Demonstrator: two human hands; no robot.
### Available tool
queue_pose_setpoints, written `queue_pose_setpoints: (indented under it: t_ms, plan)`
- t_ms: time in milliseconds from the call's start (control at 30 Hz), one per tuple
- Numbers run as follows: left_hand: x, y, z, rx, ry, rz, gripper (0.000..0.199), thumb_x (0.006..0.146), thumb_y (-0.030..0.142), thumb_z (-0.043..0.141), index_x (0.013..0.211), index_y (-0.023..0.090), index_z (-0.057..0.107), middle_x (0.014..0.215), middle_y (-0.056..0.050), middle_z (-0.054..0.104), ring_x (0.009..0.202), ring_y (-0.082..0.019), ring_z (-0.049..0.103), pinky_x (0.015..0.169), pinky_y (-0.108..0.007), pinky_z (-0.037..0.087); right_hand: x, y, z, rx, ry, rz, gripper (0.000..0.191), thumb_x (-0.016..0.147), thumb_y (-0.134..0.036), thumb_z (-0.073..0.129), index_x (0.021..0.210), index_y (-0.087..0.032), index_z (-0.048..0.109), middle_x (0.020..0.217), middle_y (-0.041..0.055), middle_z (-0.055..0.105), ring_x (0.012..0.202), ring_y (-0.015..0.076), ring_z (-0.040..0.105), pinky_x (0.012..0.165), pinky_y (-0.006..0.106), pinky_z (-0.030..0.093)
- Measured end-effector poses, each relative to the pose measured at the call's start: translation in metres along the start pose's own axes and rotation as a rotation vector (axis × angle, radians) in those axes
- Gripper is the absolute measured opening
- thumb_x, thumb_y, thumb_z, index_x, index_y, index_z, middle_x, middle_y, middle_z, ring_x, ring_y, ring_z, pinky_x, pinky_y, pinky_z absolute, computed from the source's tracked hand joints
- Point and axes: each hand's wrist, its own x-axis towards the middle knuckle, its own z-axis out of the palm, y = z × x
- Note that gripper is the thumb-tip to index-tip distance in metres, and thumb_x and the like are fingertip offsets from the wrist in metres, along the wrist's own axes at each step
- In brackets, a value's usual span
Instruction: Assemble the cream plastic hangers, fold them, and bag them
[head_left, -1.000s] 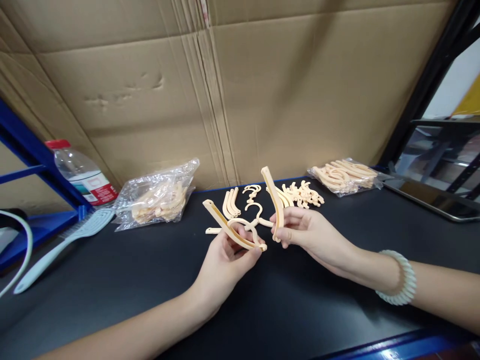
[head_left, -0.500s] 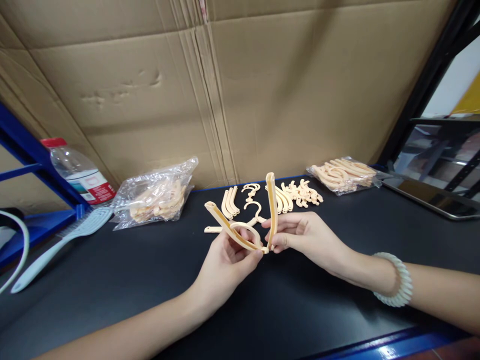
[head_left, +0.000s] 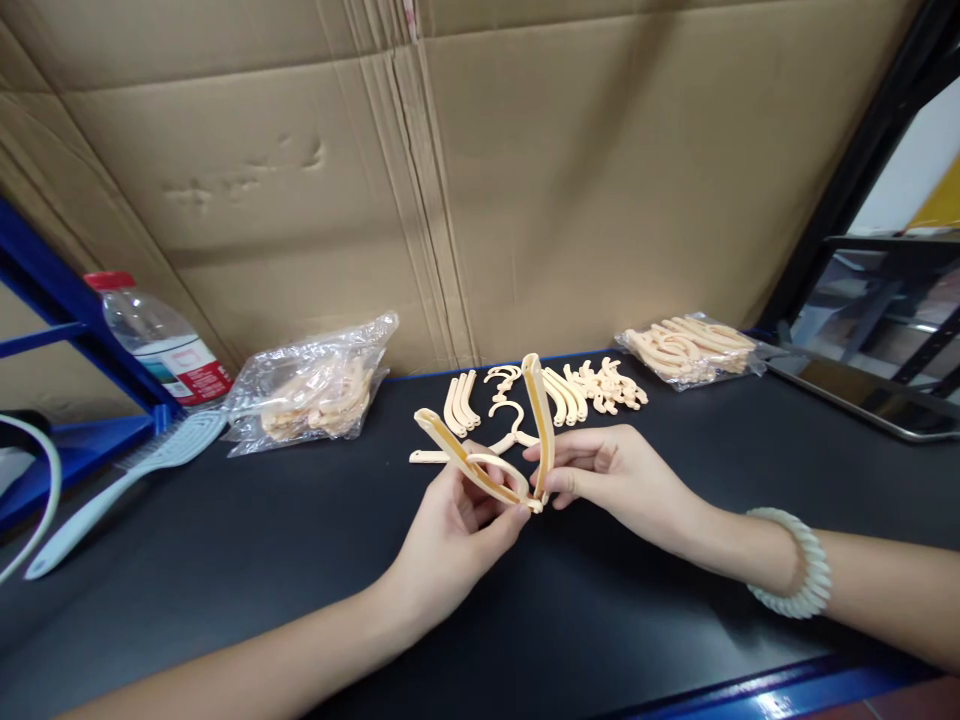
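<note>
Both hands grip one cream plastic folding hanger point(head_left: 541, 425), held above the black tabletop with its two arms raised in a V. My left hand point(head_left: 459, 535) is closed on the left arm and the curved hook, its thumb by the joint at the bottom. My right hand point(head_left: 600, 470) pinches the right arm low down, close to that joint. Just behind the hands lies another hanger point(head_left: 516, 437) with its hook pointing away, partly hidden by the left fingers. Farther back are loose curved arms point(head_left: 460, 402), loose hooks point(head_left: 504, 378) and a heap of small pieces point(head_left: 611, 385).
A clear bag of cream parts point(head_left: 315, 395) lies left, and a second bag point(head_left: 690, 348) at the back right. A pale blue hairbrush point(head_left: 135, 480) and a bottle point(head_left: 161, 345) are at left. A tablet-like device point(head_left: 862, 390) rests at right. Cardboard point(head_left: 600, 180) stands behind.
The hanger has tilted slightly in my hands; the top of its right arm has shifted left and its joint sits a little lower. Both hands keep their grip.
</note>
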Motion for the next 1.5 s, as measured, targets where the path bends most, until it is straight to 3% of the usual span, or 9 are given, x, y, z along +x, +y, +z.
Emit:
queue_pose_setpoints:
  t_ms: [133,500,933,1100,1233,1367,1500]
  plan:
    - [0.0,0.0,0.0,0.014,0.016,-0.003,0.023,0.073,0.018,0.069,0.079,0.019,0.047,0.079,0.002,0.057,0.075,-0.012,0.057,0.071,-0.026,0.05,0.0,-0.002,0.001,-0.022,0.001,-0.015,0.021,0.074,-0.022,0.071,0.095,-0.019,0.074,0.084,0.0025,0.073,0.073,0.0145,0.068,0.063,0.025,0.056]
    - [0.001,0.0,0.001,-0.024,0.052,-0.002,0.027,0.071,0.016,0.072,0.075,0.019,0.046,0.074,0.005,0.055,0.07,-0.009,0.059,0.067,-0.022,0.05,0.0,-0.006,0.007,-0.081,0.008,-0.03,0.007,0.069,-0.019,0.072,0.075,-0.015,0.07,0.071,0.0011,0.069,0.065,0.0123,0.063,0.064,0.024,0.052]
    - [0.0,-0.002,0.001,-0.085,0.065,-0.013,0.028,0.072,0.02,0.075,0.076,0.018,0.047,0.07,0.004,0.062,0.071,-0.011,0.061,0.069,-0.024,0.05,0.0,-0.002,0.009,-0.017,0.05,-0.034,0.019,0.067,-0.028,0.078,0.069,-0.015,0.064,0.065,-0.0002,0.065,0.061,0.0114,0.062,0.062,0.025,0.053]
    - [0.002,0.002,-0.001,-0.1,0.088,-0.017,0.032,0.07,0.018,0.077,0.077,0.018,0.046,0.074,0.0,0.069,0.072,-0.013,0.064,0.071,-0.026,0.051,0.001,-0.002,0.008,0.0,0.019,-0.022,0.026,0.066,-0.033,0.079,0.075,-0.015,0.062,0.075,0.0021,0.066,0.069,0.0142,0.064,0.059,0.025,0.055]
    - [0.007,0.008,-0.009,-0.09,0.196,-0.001,0.031,0.069,0.017,0.078,0.078,0.017,0.049,0.074,0.001,0.069,0.07,-0.009,0.062,0.07,-0.021,0.051,0.006,-0.011,-0.004,-0.022,0.05,-0.096,0.025,0.066,-0.029,0.079,0.078,-0.016,0.061,0.078,-0.0001,0.06,0.062,0.01,0.058,0.048,0.02,0.051]
    - [0.013,0.012,-0.02,-0.18,0.296,-0.003,0.032,0.068,0.015,0.08,0.081,0.016,0.05,0.077,0.002,0.068,0.071,-0.008,0.063,0.071,-0.019,0.052,0.014,-0.027,-0.032,-0.052,0.029,-0.135,0.025,0.067,-0.028,0.078,0.083,-0.018,0.062,0.081,0.0002,0.06,0.065,0.011,0.059,0.05,0.022,0.051]
    - [0.017,0.016,-0.027,-0.285,0.338,-0.055,0.029,0.066,0.013,0.08,0.079,0.014,0.054,0.081,-0.001,0.069,0.079,-0.011,0.067,0.075,-0.02,0.055,0.02,-0.038,-0.058,-0.442,-0.101,-0.161,0.02,0.071,-0.034,0.075,0.079,-0.018,0.066,0.08,0.0027,0.066,0.065,0.0141,0.062,0.06,0.028,0.052]
